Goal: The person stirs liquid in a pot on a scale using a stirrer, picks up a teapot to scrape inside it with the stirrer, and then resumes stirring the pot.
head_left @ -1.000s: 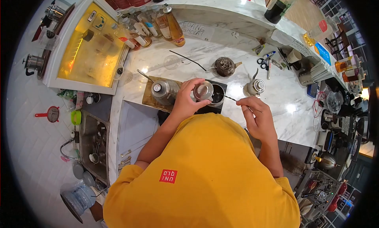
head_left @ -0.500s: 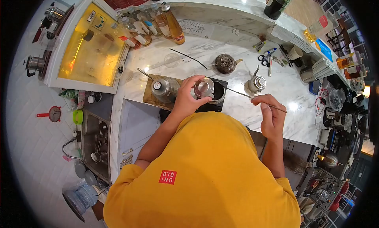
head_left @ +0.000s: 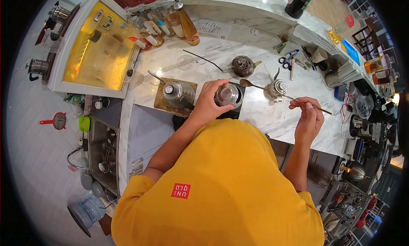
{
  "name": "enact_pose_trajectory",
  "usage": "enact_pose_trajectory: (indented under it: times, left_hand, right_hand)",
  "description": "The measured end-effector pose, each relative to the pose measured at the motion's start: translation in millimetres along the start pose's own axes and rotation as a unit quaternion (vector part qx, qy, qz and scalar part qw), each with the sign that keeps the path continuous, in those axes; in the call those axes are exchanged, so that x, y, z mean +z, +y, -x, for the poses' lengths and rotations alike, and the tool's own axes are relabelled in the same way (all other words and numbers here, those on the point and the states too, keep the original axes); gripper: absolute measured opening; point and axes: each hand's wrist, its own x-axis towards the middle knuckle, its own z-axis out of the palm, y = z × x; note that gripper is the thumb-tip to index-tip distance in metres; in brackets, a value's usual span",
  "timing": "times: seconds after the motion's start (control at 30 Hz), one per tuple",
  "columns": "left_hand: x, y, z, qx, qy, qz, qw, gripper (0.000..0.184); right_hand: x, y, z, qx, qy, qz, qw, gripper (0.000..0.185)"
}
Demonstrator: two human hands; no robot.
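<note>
the lid [head_left: 227,92] is in your left hand [head_left: 208,106], between the thumb on the near side and the fingers on the far side. those fingers are clamped on its edge. it is over the cup [head_left: 241,100] and hides most of it; a bit of the rim and the dark inside show on the right. i cannot tell if the lid touches the cup. the lid looks round, shiny and silver, with rings inside rings.

your right hand [head_left: 310,117] pinches the spoon [head_left: 289,97], thumb and fingers together on the handle. the spoon is long, thin and brown. its bowl is just beside the cup, and its stem crosses over the small pot [head_left: 279,87].

to the left of your left hand, the kettle [head_left: 177,96] stands on a wood board [head_left: 159,102]. past the cup are a glass pot [head_left: 243,67] with dark stuff in it and a black stick [head_left: 203,59]. farther off are scissors [head_left: 283,62] and bottles [head_left: 186,24] on the white counter [head_left: 272,122].
</note>
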Motion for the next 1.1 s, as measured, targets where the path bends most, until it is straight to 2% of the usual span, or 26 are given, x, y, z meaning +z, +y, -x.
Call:
enact_pose_trajectory:
  times: [0.17, 0.27, 0.47, 0.77, 0.87, 0.97, 1.1]
  left_hand:
    - [6.4, -3.9, -0.7, 0.015, 0.000, -0.018, 1.000, 0.076]
    - [8.1, -1.3, -0.5, -0.011, -0.023, 0.001, 1.000, 0.077]
    - [12.2, -5.4, -3.5, 0.013, -0.016, -0.019, 1.000, 0.075]
    - [14.0, -6.1, -4.5, 0.045, -0.017, -0.041, 0.998, 0.074]
    - [14.7, -8.4, -5.5, 0.072, -0.014, -0.066, 0.995, 0.073]
    - [15.6, -11.0, -5.4, 0.074, -0.008, -0.065, 0.995, 0.074]
    - [9.8, -12.6, -1.8, 0.033, 0.007, -0.026, 0.999, 0.076]
  right_hand:
    - [-1.9, 12.4, 3.0, 0.035, 0.019, -0.038, 0.998, 0.029]
    - [-5.1, 16.5, 3.1, 0.042, 0.038, -0.033, 0.998, 0.029]
    - [-0.7, 19.8, 0.5, 0.038, 0.045, -0.078, 0.995, 0.028]
    - [2.4, 20.9, 2.1, 0.033, 0.037, -0.052, 0.997, 0.028]
    - [2.3, 21.1, 2.9, 0.001, 0.029, -0.036, 0.999, 0.025]
    - [0.6, 20.3, 5.3, 0.007, 0.017, -0.018, 1.000, 0.025]
    - [8.9, 12.7, 7.7, 0.018, 0.033, -0.018, 0.999, 0.026]
